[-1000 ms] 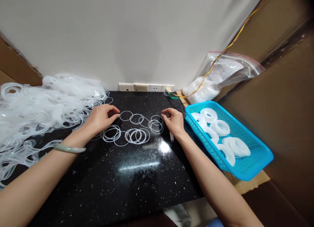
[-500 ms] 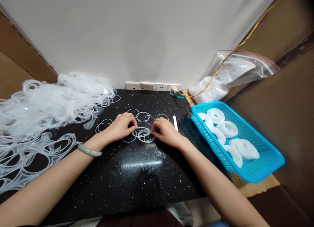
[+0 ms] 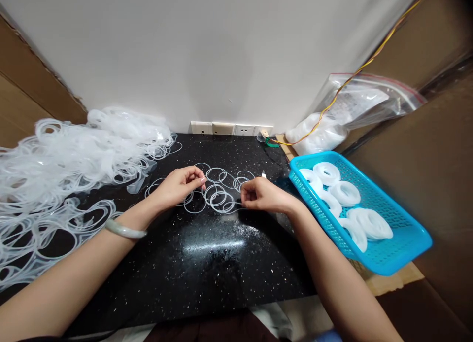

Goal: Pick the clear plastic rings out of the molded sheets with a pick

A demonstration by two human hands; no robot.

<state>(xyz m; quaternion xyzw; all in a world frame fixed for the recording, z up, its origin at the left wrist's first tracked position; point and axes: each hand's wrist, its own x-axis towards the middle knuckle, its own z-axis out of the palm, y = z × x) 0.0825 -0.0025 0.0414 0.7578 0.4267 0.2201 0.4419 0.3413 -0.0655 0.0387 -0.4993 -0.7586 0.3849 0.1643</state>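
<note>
Several thin translucent rings [image 3: 220, 204] lie loosely overlapped on the black speckled countertop [image 3: 207, 278], between my two hands. At their left edge is my left hand [image 3: 179, 185], thumb and fingertips pinched together; whatever is in the pinch is too fine to make out. My right hand [image 3: 264, 195] is closed at their right side, its curled fingers on a thin ring that runs out from under them. More single rings lie just behind and beside both hands. A white pen-like tool [image 3: 263, 175] is mostly hidden behind my right hand.
A large heap of translucent ring strips [image 3: 81, 159] covers the left side. At right sits a blue perforated basket [image 3: 391, 256] with several coiled white ring bundles [image 3: 343, 193]. Behind it are a clear plastic bag [image 3: 321, 132] and a yellow-brown wire [image 3: 369, 61]. Sockets [image 3: 223, 128] line the wall.
My right hand has moved right and slightly toward me, drawing a ring outward. The rings between my hands are more spread out. My left hand has shifted slightly left and up.
</note>
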